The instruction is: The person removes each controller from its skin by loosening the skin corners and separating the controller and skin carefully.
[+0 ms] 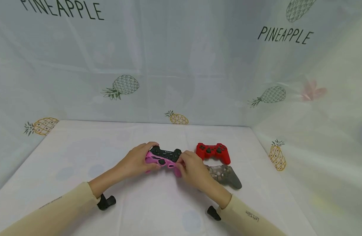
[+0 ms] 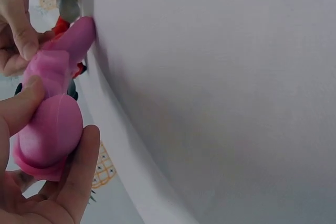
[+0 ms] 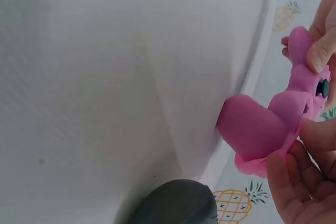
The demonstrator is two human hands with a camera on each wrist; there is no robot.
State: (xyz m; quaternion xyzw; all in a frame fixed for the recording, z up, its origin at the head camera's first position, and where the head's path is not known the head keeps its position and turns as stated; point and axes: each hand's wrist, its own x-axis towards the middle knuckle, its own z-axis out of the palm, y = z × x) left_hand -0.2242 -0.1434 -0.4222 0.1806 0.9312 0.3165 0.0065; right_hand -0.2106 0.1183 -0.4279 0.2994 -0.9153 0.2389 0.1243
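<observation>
A black game controller (image 1: pixel 168 154) sits partly inside a pink silicone cover (image 1: pixel 152 158), its top face with the buttons' upper edge showing bare. My left hand (image 1: pixel 138 160) grips the left end, thumb in front and fingers behind; in the left wrist view its fingers curl round a pink handle (image 2: pixel 51 129). At the right end my right hand (image 1: pixel 195 168) pinches the cover's edge between thumb and fingertips. The right wrist view shows the cover's right handle (image 3: pixel 254 127) sagging in loose folds beside those fingertips.
Right of my right hand lies a red game controller (image 1: pixel 224 154), and nearer to me a grey one (image 1: pixel 232 177), partly hidden by that hand. Small black devices (image 1: pixel 106 202) sit at both wrists. A pineapple-print curtain (image 1: pixel 181 65) stands behind the white table (image 1: pixel 157 203).
</observation>
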